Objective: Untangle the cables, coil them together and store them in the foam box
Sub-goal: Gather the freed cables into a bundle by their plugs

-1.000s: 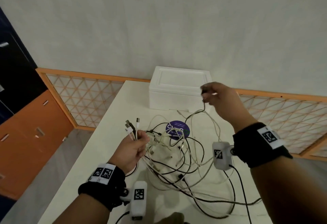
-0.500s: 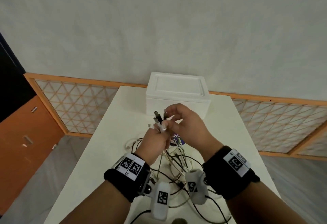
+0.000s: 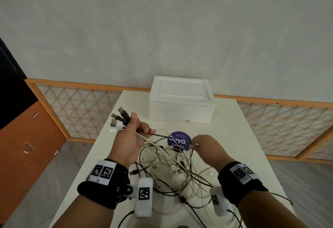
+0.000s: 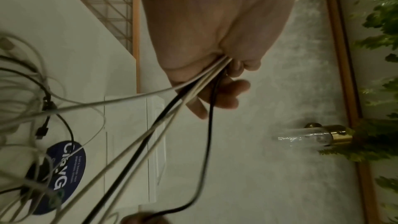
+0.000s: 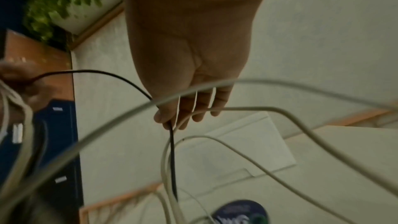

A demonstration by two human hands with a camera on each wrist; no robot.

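My left hand point(image 3: 133, 134) grips a bunch of black and white cable ends, whose plugs point(image 3: 119, 119) fan out up and to the left; the left wrist view shows the cables point(image 4: 193, 88) running out of its fist point(image 4: 217, 67). A tangle of cables point(image 3: 173, 166) lies on the white table point(image 3: 234, 130) between my arms. My right hand point(image 3: 200, 145) is low over the tangle and pinches a black cable point(image 5: 172, 151) between thumb and fingertips point(image 5: 170, 122). The white foam box point(image 3: 182, 99), lid on, stands at the table's far edge.
A round blue sticker point(image 3: 178, 140) sits on the table just in front of the box. A lattice railing with an orange frame point(image 3: 77, 108) runs behind the table. Orange cabinets point(image 3: 27, 143) stand on the left.
My right hand has left the plug bunch and dropped right and down onto the tangle, pinching a black cable. My left hand keeps the bunch and has shifted left.
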